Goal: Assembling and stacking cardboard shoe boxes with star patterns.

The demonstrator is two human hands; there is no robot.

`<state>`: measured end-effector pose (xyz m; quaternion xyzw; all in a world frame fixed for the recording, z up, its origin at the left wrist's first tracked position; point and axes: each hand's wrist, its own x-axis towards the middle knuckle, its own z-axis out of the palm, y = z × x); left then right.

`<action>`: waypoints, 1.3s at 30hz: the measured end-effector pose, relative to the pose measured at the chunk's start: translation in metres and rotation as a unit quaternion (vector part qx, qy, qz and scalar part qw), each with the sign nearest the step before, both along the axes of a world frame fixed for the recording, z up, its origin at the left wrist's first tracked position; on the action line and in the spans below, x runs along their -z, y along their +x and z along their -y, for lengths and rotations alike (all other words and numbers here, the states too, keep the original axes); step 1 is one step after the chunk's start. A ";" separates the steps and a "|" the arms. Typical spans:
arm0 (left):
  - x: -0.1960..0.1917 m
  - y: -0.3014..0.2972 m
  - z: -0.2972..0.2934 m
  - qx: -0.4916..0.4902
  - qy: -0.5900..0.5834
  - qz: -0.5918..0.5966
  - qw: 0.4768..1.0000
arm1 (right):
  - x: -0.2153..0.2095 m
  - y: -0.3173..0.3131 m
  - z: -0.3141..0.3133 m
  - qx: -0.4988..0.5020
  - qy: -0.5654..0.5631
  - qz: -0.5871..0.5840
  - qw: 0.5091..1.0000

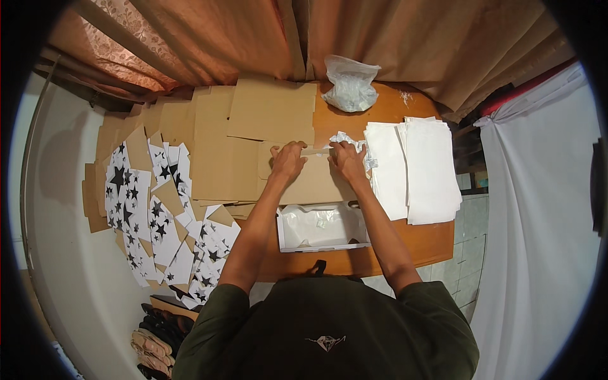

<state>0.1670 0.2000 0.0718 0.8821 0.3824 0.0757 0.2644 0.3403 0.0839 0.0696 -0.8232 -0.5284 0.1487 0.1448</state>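
Observation:
A brown cardboard piece (313, 180) with a fold along its far side lies on the table in front of me. My left hand (289, 161) is at the left part of that folded edge, fingers bent and closed on it. At the right part, my right hand (348, 163) grips the same edge with curled fingers. Just beyond the right hand sit crumpled whitish and pale blue scraps (342, 136). Nearer to me, between my forearms, stands an open white box (323, 249) with a glossy lining and small scraps inside.
Flat cardboard sheets (272, 107) overlap across the left and back. Star-printed white and brown pieces (155, 215) are heaped at the left edge. Stacked white sheets (432, 171) lie right. A filled clear plastic bag (351, 88) stands at the back, before brown curtains (405, 44).

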 end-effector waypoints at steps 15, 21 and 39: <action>-0.067 -0.035 0.053 0.001 0.077 0.154 0.985 | -0.062 -0.031 0.050 -0.032 0.198 0.041 0.979; -0.083 -0.065 0.102 0.025 0.144 0.196 0.970 | -0.081 -0.056 0.101 -0.053 0.239 0.030 0.969; -0.042 -0.141 0.213 0.100 0.106 0.151 0.978 | -0.043 -0.112 0.223 -0.109 0.224 0.009 0.968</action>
